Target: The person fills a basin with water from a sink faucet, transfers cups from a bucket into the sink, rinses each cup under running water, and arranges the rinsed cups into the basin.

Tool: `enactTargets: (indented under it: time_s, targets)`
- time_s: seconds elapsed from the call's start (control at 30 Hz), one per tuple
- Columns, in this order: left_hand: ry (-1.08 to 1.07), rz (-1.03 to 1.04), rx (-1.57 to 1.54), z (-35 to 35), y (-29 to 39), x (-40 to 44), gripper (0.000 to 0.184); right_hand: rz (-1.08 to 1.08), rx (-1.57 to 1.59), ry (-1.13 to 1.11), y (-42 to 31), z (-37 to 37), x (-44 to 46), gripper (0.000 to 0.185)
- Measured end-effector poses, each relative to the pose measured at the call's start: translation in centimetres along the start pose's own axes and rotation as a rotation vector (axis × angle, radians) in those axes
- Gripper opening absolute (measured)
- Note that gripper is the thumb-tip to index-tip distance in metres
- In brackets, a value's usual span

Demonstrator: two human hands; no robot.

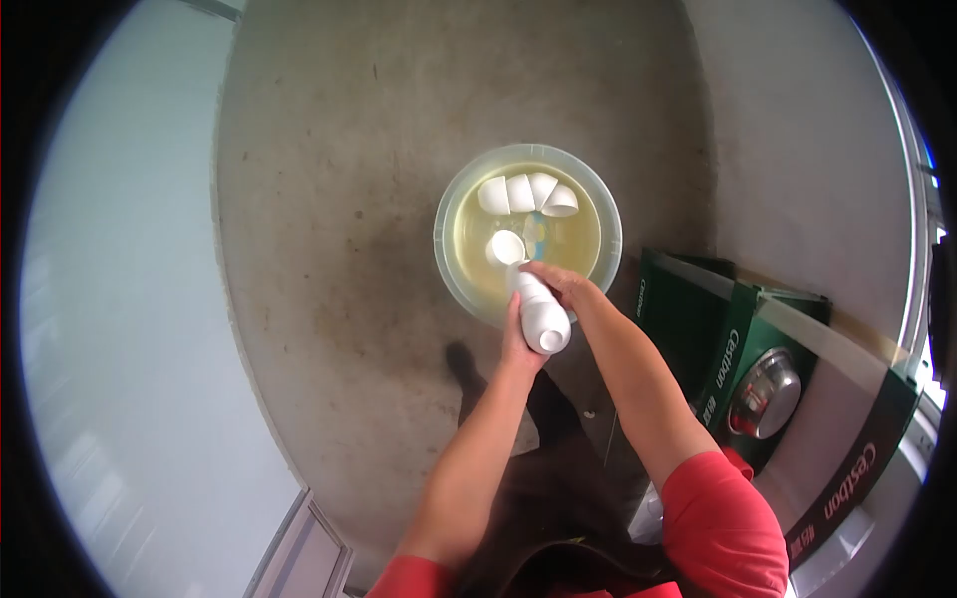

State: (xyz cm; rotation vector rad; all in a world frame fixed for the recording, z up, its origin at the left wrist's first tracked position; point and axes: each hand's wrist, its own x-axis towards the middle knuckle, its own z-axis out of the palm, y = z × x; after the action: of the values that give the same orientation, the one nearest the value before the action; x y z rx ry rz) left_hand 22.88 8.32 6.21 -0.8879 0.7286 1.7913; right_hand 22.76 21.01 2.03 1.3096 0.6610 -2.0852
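Observation:
A stack of nested white bowls [545, 325] lies slanted between my two hands, its round base pointing back towards me. My left hand [519, 344] is closed round the stack's left side and underside. Further along, my right hand [558, 283] curls over the far right part, with most of its fingertips hidden. Just beyond the stack's far end, a single white bowl [506, 248] shows its open mouth; whether it touches the stack I cannot tell. Below is a round translucent tub [450, 267] of yellowish water. Several white bowls [519, 193] lie tipped in a row along its far side.
The tub stands on a stained concrete floor [339, 199]. At the right are green cardboard boxes [688, 324] with an open flap, and a shiny metal basin [768, 394] by them. Pale walls [130, 299] rise on both sides. A blue-yellow mark [535, 237] shows on the tub's bottom.

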Motion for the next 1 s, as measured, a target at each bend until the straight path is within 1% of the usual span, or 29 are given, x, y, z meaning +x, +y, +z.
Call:
enactTargets:
  time_s: [0.1,0.17,0.27,0.3,0.33,0.37,0.43,0.47,0.57,0.6,0.67,0.7,0.8,0.87,0.9,0.97,1.0]
  targets:
    - [-0.029,0.038,-0.016,-0.1,0.0,2.4,0.053,-0.040,-0.025,-0.073,-1.3,-0.4,1.7,0.054]
    - [0.004,0.116,0.081,-0.7,0.6,4.2,0.054,-0.048,-0.034,-0.124,-2.5,-0.4,2.6,0.056]
    - [0.044,0.165,0.202,-2.1,1.8,7.0,0.056,-0.270,-0.055,-0.078,-2.9,-0.7,6.4,0.061]
    - [0.062,0.173,0.238,-2.9,2.3,7.8,0.057,-0.262,-0.054,-0.090,-3.1,-0.6,7.0,0.067]
    - [0.121,0.183,0.302,-3.6,2.7,8.5,0.063,-0.256,-0.052,-0.105,-3.4,-0.6,7.5,0.074]
    - [0.223,0.242,0.440,-3.3,3.2,8.8,0.066,-0.251,-0.048,-0.119,-3.7,-0.4,7.9,0.082]
    - [0.422,0.355,0.718,-2.4,4.0,9.3,0.072,-0.451,-0.211,-0.048,-3.2,0.4,8.8,0.082]
    - [0.425,0.438,1.018,-2.9,4.7,9.7,0.077,-0.550,-0.293,-0.010,-3.0,0.9,8.7,0.082]
    - [0.492,0.537,1.291,-3.9,5.6,10.4,0.080,-0.556,-0.179,-0.072,-2.8,2.0,7.6,0.078]
    - [0.536,0.582,1.333,-3.8,5.7,10.6,0.081,-0.546,-0.253,0.024,-2.9,2.4,7.1,0.073]
    - [0.619,0.671,1.423,-3.4,5.6,10.9,0.082,-0.596,-0.268,0.102,-1.8,2.2,9.3,0.075]
    - [0.628,0.698,1.438,-3.1,5.7,10.9,0.079,-0.621,-0.272,0.143,-1.4,2.3,9.9,0.076]
    - [0.641,0.769,1.485,-1.8,5.5,9.5,0.073,-0.669,-0.181,0.161,-1.1,2.6,10.6,0.076]
    - [0.638,0.809,1.509,-0.4,4.7,7.4,0.070,-0.721,-0.320,0.270,-1.5,3.1,9.8,0.075]
    - [0.584,0.760,1.358,-0.4,4.6,6.2,0.069,-0.743,-0.388,0.328,-1.4,3.2,9.3,0.075]
    - [0.475,0.659,1.058,-0.1,4.8,3.7,0.066,-0.782,-0.460,0.376,-1.0,3.0,9.2,0.071]
    - [0.447,0.654,1.025,0.3,5.0,1.9,0.065,-0.808,-0.501,0.400,-0.7,2.7,9.6,0.069]
